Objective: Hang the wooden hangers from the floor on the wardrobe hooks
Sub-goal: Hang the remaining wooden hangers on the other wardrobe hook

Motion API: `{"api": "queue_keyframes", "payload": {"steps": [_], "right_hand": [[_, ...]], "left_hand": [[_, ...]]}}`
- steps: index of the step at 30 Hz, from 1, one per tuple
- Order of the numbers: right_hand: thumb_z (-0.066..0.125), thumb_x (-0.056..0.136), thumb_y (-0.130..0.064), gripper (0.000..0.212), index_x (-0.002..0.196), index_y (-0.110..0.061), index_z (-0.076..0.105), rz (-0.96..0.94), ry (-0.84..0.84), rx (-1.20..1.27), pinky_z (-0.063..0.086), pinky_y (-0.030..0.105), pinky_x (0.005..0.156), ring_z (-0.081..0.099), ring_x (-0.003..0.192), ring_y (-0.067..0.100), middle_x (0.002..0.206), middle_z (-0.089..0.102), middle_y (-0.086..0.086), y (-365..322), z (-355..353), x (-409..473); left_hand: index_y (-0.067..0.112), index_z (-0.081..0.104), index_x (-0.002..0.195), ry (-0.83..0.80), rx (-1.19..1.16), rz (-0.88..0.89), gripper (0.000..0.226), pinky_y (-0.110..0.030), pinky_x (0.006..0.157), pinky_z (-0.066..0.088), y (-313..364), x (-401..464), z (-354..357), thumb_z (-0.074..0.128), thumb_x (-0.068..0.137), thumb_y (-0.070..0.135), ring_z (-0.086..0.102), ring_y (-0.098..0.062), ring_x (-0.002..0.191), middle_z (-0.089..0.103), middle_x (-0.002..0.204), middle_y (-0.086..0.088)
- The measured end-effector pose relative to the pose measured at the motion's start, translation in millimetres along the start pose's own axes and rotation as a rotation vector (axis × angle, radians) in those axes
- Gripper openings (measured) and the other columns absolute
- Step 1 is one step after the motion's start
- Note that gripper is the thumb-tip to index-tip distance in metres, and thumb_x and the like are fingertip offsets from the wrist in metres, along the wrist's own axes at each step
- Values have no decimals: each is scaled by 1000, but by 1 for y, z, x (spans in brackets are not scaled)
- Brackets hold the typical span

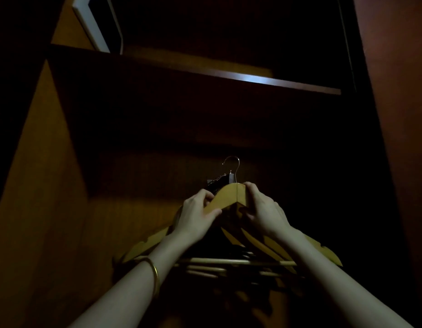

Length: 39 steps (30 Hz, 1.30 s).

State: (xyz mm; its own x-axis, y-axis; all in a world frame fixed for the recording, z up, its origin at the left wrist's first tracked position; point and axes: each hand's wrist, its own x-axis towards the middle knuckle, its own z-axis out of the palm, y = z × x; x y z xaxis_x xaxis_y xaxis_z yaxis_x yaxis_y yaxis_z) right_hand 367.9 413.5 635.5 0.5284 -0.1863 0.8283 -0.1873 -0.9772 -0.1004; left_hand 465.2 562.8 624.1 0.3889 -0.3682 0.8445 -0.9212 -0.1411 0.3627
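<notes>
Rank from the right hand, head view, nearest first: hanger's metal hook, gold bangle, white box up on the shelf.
1. Metal hook: just above and slightly left of the right hand, which holds the wooden hanger at its peak.
2. Gold bangle: on the left wrist, lower left.
3. White box: far upper left, on the shelf.

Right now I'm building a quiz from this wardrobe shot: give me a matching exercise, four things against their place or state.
Things:
1. left hand
2. right hand
3. metal hook
4. gold bangle

Places or states:
A. sticks up free above the hanger top
B. worn on the left wrist
C. grips the front wooden hanger left of its peak
D. grips that hanger right of its peak

Pairs: 1-C, 2-D, 3-A, 4-B
</notes>
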Motion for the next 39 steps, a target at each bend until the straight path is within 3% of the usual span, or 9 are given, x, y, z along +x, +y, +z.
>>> {"api": "queue_keyframes", "payload": {"steps": [5, 14, 18, 22, 26, 30, 34, 39], "right_hand": [[56, 89, -30, 66, 142, -26, 17, 1, -49, -5, 50, 31, 85, 57, 111, 22, 130, 51, 7, 3, 8, -4], [60, 87, -22, 70, 142, -27, 16, 8, -45, 25, 54, 30, 84, 59, 108, 22, 129, 54, 7, 15, 22, -5], [59, 87, -23, 68, 141, -27, 17, 6, -129, 19, 50, 30, 87, 57, 111, 23, 130, 52, 6, 16, 31, -10], [61, 85, -28, 72, 142, -31, 18, -8, -93, 5, 49, 31, 90, 54, 112, 20, 130, 49, 4, 20, 35, -11], [64, 83, -35, 83, 145, -38, 9, -4, -107, -45, 45, 22, 77, 45, 94, 10, 120, 45, 5, 25, 36, -11], [61, 85, -34, 87, 145, -40, -2, -8, -127, -63, 33, 14, 62, 38, 87, 8, 117, 46, 7, 26, 37, -12], [62, 85, -34, 91, 145, -37, -6, -12, -135, -13, 38, 21, 73, 39, 90, 9, 116, 46, 6, 25, 38, -14], [62, 85, -36, 89, 145, -39, -3, -6, -86, -13, 47, 25, 86, 44, 106, 15, 125, 40, 7, 24, 41, -19]], "left_hand": [[14, 51, 113, 6, 1, -1, 33, -9, 68, 37, -9, -10, 12, 63, 83, 21, 47, -8, 98, 54, 116, -2], [15, 51, 114, 44, 13, 28, 33, -7, 68, 34, -15, -16, 23, 63, 84, 21, 44, -5, 100, 54, 117, 0], [16, 50, 117, 9, 21, -17, 35, -14, 77, 33, -24, -23, 29, 62, 85, 24, 42, -5, 101, 52, 119, 0], [15, 51, 118, -1, 2, -19, 35, -13, 78, 33, -27, -25, 31, 61, 85, 22, 39, -4, 102, 50, 120, 1], [14, 50, 120, -3, 23, -18, 37, -23, 92, 40, -33, -24, 30, 61, 85, 18, 45, -12, 111, 51, 120, -1], [13, 49, 125, -14, 70, 18, 40, -27, 102, 37, -40, -27, 26, 58, 86, 13, 44, -16, 117, 49, 121, -2], [16, 51, 124, 66, 145, 85, 40, -23, 96, 36, -44, -30, 21, 60, 85, 15, 43, -15, 114, 52, 119, 0], [21, 48, 127, 113, 268, 121, 47, -28, 100, 34, -46, -35, 17, 63, 83, 25, 38, -14, 121, 48, 127, 3]]}}
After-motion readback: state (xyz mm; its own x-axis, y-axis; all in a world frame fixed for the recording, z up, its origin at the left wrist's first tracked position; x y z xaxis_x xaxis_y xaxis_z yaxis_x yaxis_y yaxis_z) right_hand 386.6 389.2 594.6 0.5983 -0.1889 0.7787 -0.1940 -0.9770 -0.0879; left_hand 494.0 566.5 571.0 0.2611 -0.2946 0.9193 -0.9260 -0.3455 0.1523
